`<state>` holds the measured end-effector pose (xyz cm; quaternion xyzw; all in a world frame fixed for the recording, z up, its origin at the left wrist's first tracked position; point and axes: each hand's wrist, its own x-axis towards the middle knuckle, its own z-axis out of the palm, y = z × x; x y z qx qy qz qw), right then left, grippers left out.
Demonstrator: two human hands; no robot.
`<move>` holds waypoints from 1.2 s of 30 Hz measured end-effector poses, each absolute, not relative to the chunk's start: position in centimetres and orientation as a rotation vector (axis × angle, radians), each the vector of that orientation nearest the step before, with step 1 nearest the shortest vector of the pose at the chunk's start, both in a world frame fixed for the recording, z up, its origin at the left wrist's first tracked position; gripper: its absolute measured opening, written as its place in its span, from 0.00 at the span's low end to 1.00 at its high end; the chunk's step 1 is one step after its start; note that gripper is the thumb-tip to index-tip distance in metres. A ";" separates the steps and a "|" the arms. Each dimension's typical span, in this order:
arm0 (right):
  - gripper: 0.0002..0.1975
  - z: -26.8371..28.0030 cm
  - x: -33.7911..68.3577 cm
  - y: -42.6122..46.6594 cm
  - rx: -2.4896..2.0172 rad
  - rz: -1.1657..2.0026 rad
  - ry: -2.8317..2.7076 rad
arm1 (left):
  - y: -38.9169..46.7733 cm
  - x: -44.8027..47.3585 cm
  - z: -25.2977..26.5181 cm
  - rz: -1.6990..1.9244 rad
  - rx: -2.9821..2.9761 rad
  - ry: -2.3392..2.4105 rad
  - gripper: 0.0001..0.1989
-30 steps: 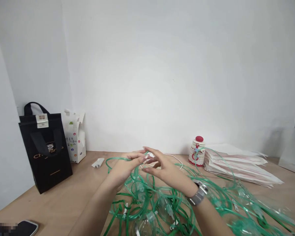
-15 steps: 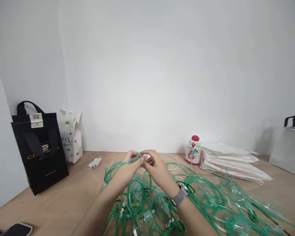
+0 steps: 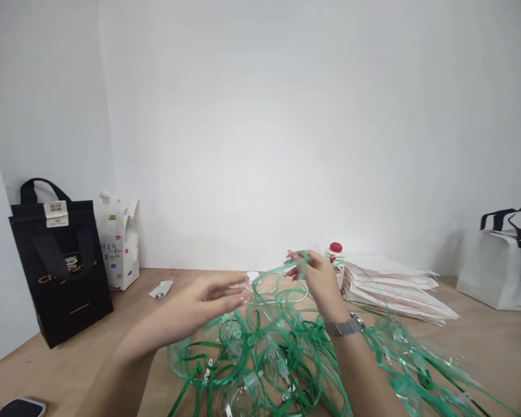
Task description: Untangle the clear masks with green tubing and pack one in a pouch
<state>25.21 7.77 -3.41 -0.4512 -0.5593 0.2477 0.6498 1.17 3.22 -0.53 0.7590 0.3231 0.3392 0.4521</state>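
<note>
Green-tinted plastic tubing [image 3: 267,271] runs up to my right hand [image 3: 315,275], whose fingers pinch it above the table. On that wrist is a grey watch band. My left hand [image 3: 211,298] hovers to the left with fingers stretched and nothing in them. Beneath both hands lies a tangle of clear oxygen masks [image 3: 274,359] with green straps and coiled tubes. One mask [image 3: 242,397] sits near the front edge of the view. More masks [image 3: 402,341] lie to the right, partly behind my right forearm.
A black bag [image 3: 61,272] and a white printed bag [image 3: 120,249] stand at left. A crumpled wrapper [image 3: 161,289], a phone [image 3: 24,408] and a white charger [image 3: 252,277] with cable lie around. Back right are a red-topped bottle [image 3: 335,255], stacked papers [image 3: 391,292] and a white bag [image 3: 499,269].
My hands, together on the tubing before, have come apart. The right one has moved right and slightly up with the tubing; the left has let go and moved left.
</note>
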 end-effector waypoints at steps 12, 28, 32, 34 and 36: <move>0.11 -2.4 22.2 5.2 -0.684 1.216 -1.100 | 1.8 0.4 0.1 1.498 1.922 1.255 0.26; 0.12 -2.1 20.2 3.4 -0.406 1.491 -1.025 | 3.7 3.5 -2.3 1.079 1.975 1.080 0.34; 0.12 -2.2 19.6 2.9 -0.382 1.494 -1.072 | 4.2 4.8 -3.2 0.883 1.912 0.682 0.29; 0.12 -2.1 19.4 2.6 -0.377 1.471 -1.095 | 4.5 5.6 -3.7 0.849 1.849 0.576 0.27; 0.10 -2.0 19.5 2.3 -0.389 1.453 -1.125 | 4.6 6.2 -3.9 0.825 1.790 0.546 0.23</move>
